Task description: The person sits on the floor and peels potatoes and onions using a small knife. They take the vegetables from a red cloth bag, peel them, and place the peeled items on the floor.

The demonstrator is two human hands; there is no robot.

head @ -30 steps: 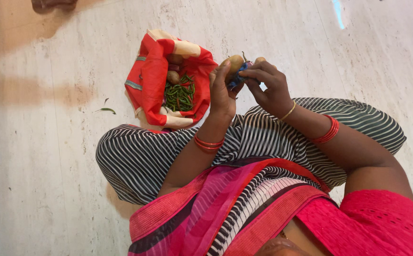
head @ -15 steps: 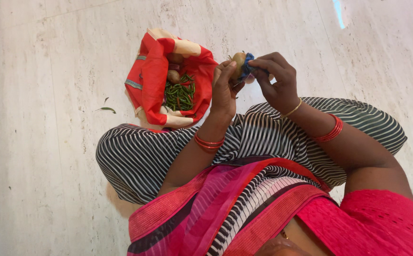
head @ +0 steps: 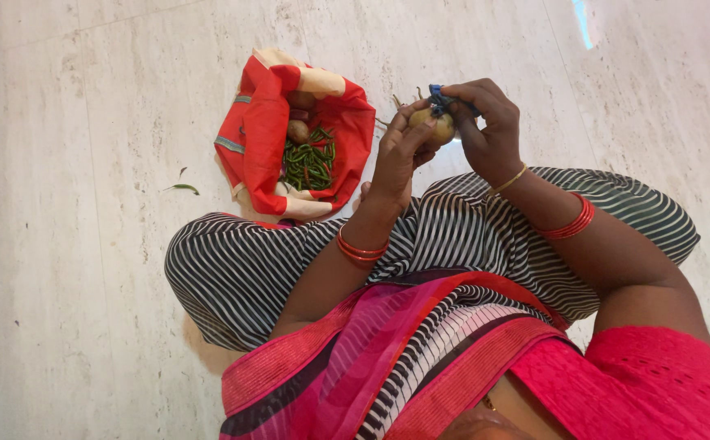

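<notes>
**Potato turned in the hands, peeler now on top**

We hold a small brown potato (head: 434, 126) up in front of us, above the pale stone floor (head: 86, 244) and just right of the cloth bag. Our left hand (head: 395, 159) has its grip closed around the potato from below, fingertips wrapped up its side. Our right hand (head: 489, 130) is clamped on a blue tool (head: 438, 96), probably a peeler, though most of it is hidden by the fingers. Half a second ago the blue tool sat at the potato's right side; now it rests on the top end, and both hands have shifted right, so a fresh face is being worked. The red and cream cloth bag (head: 257, 138) lies open on the floor, with green chillies (head: 307, 165) and more potatoes (head: 298, 130) inside.
</notes>
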